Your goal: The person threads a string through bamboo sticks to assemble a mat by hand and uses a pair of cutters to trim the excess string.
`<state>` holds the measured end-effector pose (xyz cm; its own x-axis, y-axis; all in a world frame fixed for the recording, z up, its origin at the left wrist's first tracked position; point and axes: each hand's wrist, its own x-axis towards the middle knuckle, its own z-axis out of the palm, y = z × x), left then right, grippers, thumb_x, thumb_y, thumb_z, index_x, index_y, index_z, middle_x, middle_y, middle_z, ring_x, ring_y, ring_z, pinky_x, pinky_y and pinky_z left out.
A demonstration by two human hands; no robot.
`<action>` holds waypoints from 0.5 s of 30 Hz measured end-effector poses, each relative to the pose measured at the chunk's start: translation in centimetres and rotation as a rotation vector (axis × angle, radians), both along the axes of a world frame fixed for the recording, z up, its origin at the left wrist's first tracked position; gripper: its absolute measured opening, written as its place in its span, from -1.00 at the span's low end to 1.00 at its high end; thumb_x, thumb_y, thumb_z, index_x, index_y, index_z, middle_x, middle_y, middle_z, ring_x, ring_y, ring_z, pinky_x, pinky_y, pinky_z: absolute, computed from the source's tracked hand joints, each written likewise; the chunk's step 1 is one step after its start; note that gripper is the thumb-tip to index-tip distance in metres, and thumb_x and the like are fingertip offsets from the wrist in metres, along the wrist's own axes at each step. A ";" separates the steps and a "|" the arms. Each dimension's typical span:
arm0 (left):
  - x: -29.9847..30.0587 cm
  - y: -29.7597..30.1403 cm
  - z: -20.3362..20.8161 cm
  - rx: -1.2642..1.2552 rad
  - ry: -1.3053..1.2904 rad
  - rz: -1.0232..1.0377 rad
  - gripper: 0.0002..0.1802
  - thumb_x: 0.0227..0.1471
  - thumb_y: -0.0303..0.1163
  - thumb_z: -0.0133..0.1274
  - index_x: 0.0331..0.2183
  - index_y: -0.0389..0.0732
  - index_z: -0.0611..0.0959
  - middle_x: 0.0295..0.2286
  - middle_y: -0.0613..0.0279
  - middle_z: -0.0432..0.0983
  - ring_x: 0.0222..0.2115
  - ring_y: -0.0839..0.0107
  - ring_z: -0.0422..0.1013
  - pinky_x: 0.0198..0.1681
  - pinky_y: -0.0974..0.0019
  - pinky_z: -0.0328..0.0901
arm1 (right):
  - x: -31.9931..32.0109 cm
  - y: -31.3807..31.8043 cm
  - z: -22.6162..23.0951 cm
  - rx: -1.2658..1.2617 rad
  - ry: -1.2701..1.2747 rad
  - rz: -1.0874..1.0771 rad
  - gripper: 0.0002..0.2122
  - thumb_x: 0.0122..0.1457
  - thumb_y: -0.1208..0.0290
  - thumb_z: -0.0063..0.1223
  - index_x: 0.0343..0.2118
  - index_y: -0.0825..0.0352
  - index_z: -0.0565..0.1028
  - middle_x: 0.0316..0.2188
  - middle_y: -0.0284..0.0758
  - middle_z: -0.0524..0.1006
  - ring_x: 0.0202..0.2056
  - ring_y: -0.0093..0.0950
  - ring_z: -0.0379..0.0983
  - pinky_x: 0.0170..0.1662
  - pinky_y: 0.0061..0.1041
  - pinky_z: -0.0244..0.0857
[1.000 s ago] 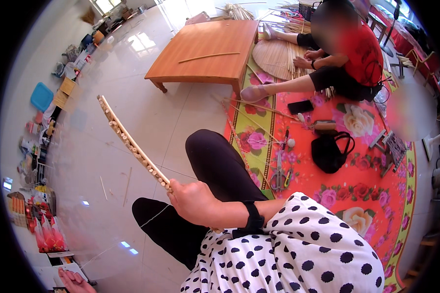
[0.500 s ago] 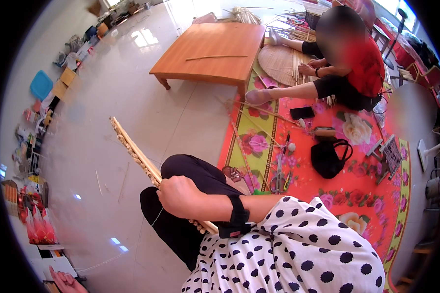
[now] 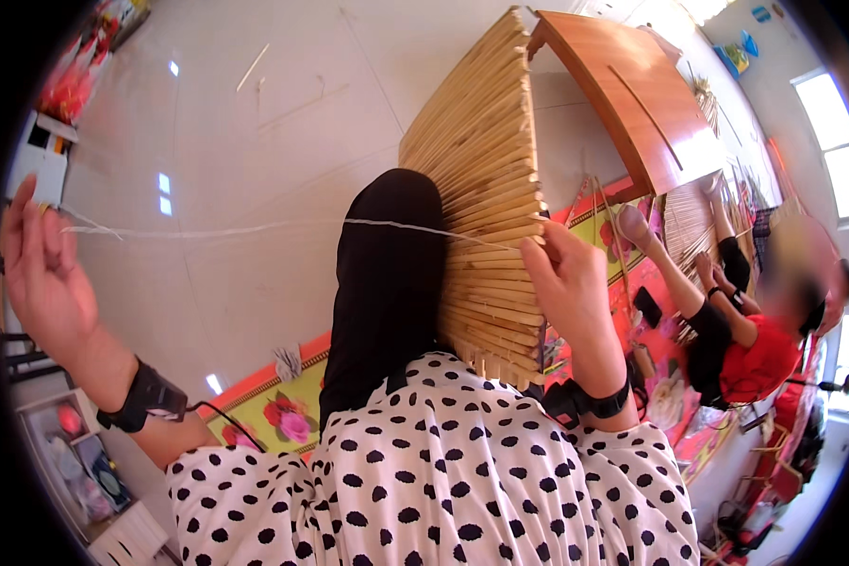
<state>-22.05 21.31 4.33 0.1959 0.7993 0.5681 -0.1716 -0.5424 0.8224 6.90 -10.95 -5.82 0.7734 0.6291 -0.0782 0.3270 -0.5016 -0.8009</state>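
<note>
A panel of straw-coloured sticks (image 3: 481, 179), laid side by side in a row, stands tilted against my black-trousered knee (image 3: 391, 274). My right hand (image 3: 575, 288) pinches the panel's right edge between thumb and fingers. From that pinch a thin white string (image 3: 283, 224) runs left across the knee, almost straight. Its other end is in the fingers of my left hand (image 3: 52, 278), held far out to the left, with a short loose tail beside them. What lies behind the panel is hidden.
A low wooden table (image 3: 623, 104) with one stick on it stands beyond the panel. To the right, a person in a red top (image 3: 759, 354) sits on the flowered mat (image 3: 292, 410), handling sticks. An open drawer unit (image 3: 75, 462) stands at the lower left. Thin stick pieces (image 3: 253, 68) lie on the tiled floor.
My view has swung, so the panel, edge-on before, now shows its broad face. My left hand has come further into view with the string stretched out. The right hand still grips the panel edge.
</note>
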 end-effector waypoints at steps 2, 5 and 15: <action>1.7 -2.5 -1.8 0.009 0.103 -0.022 -0.69 0.19 -0.48 -0.13 -0.06 -0.42 0.48 -0.61 0.48 0.15 -0.63 0.73 -0.02 -0.58 0.59 -0.10 | -0.2 0.6 0.0 0.031 0.082 0.021 -0.79 0.11 0.47 0.04 -0.26 0.51 0.48 -0.66 -0.31 0.46 -0.61 -0.65 0.35 -0.51 -0.62 0.26; 6.4 -6.5 -6.0 -0.004 0.227 -0.260 -0.75 0.12 -0.52 -0.07 -0.14 -0.36 0.55 -0.56 0.50 0.25 -0.61 0.75 0.09 -0.57 0.63 0.00 | -0.1 0.9 -0.6 0.031 0.141 0.048 -0.82 0.14 0.53 0.01 -0.24 0.53 0.46 -0.61 -0.44 0.42 -0.53 -0.77 0.26 -0.48 -0.72 0.21; 13.7 -10.3 -14.3 0.149 0.375 -0.760 -0.81 -0.07 -0.65 0.08 -0.33 -0.23 0.60 -0.58 0.22 0.53 -0.68 0.42 0.40 -0.61 0.44 0.25 | -1.7 1.2 0.1 -0.109 -0.199 0.010 -0.79 0.20 0.41 -0.03 -0.49 0.46 0.40 -0.75 -0.42 0.24 -0.66 -0.69 0.06 -0.60 -0.60 0.00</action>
<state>-8.38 11.00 -9.92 0.8432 0.2973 0.4478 -0.2635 -0.4975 0.8265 5.17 -9.77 -5.76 0.7744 0.6327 0.0079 0.4785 -0.5775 -0.6615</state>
